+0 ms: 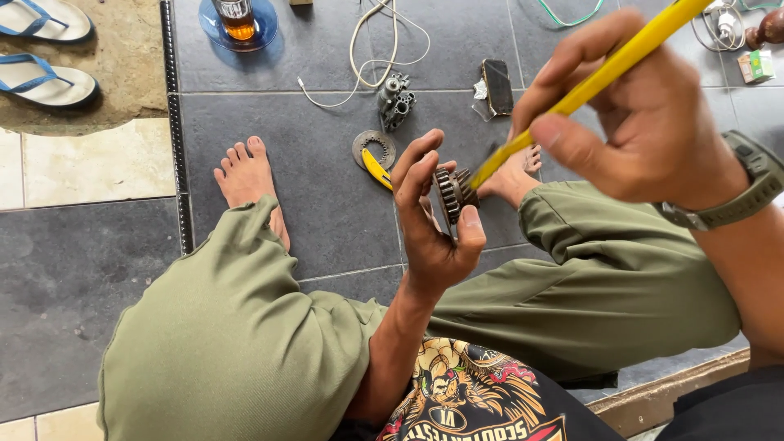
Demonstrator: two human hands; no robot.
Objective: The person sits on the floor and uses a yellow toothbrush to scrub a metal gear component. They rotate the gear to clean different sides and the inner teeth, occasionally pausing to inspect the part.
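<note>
Dark grey floor tiles [327, 204] carry the scene as we look down over our own lap, seated with bare feet out in front. Our left hand [433, 220] holds a small toothed gear [454, 193] upright above the floor, between the knees, thumb and fingers [472, 237] clamped on its rim so the teeth face the right hand and stay open to work. Our right hand [645, 122], a grey-green wristwatch [747, 184] on its wrist, closes its fingers around a yellow-handled tool [596, 77], held like a pen; its dark tip meets the gear's teeth, though we cannot tell whether it is a brush or a pick.

Just beyond the gear, on the tiles between the feet, lies a round toothed disc [374, 147] with a yellow-handled knife [376, 169] resting against it, and a small metal engine part [395, 100] stands near them, all within arm's reach. A mobile phone [496, 86] lies to the right of that, a pale cable [371, 49] loops behind, and a glass of amber drink [237, 18] sits on a blue saucer well apart. Blue-strapped sandals [45, 49] rest on a mat at far left. Olive trousers [245, 327] cover both knees.
</note>
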